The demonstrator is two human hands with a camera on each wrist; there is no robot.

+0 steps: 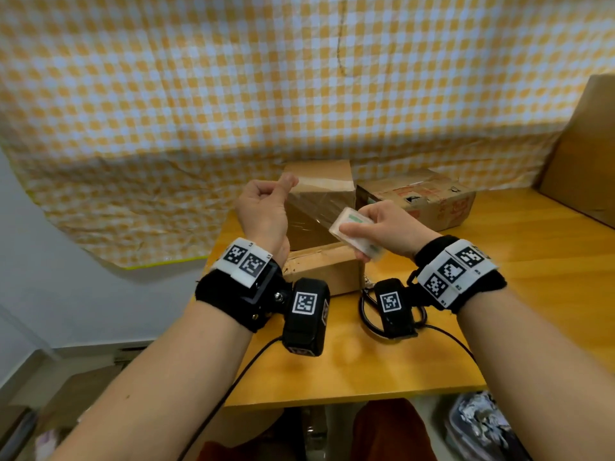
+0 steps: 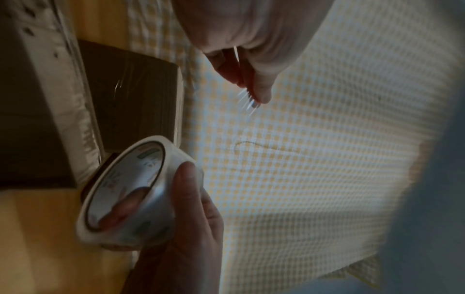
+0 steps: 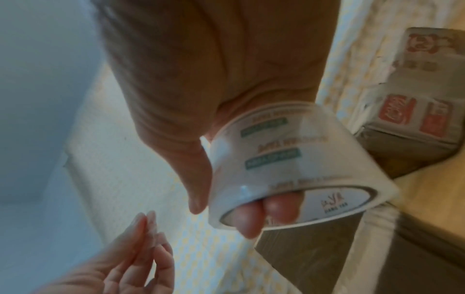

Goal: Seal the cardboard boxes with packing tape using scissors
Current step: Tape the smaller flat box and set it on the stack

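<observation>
My right hand point(image 1: 382, 227) grips a roll of clear packing tape point(image 1: 355, 233) with fingers through its core, as the right wrist view shows on the roll point(image 3: 289, 163). My left hand point(image 1: 287, 183) pinches the free end of the tape between thumb and forefinger. A clear strip of tape point(image 1: 316, 204) stretches between the two hands, above a small cardboard box point(image 1: 326, 267). Behind the strip stands a taller taped box point(image 1: 324, 181). The black handles of the scissors point(image 1: 364, 316) lie on the table under my right wrist, mostly hidden. In the left wrist view, the roll point(image 2: 130, 191) is in front of the pinching fingers point(image 2: 254, 79).
A flat printed box point(image 1: 422, 201) sits at the back right of the yellow wooden table point(image 1: 499, 294). A large cardboard sheet point(image 1: 582, 154) leans at the far right. A yellow checked cloth point(image 1: 233, 94) hangs behind. The table's left edge is near my left wrist.
</observation>
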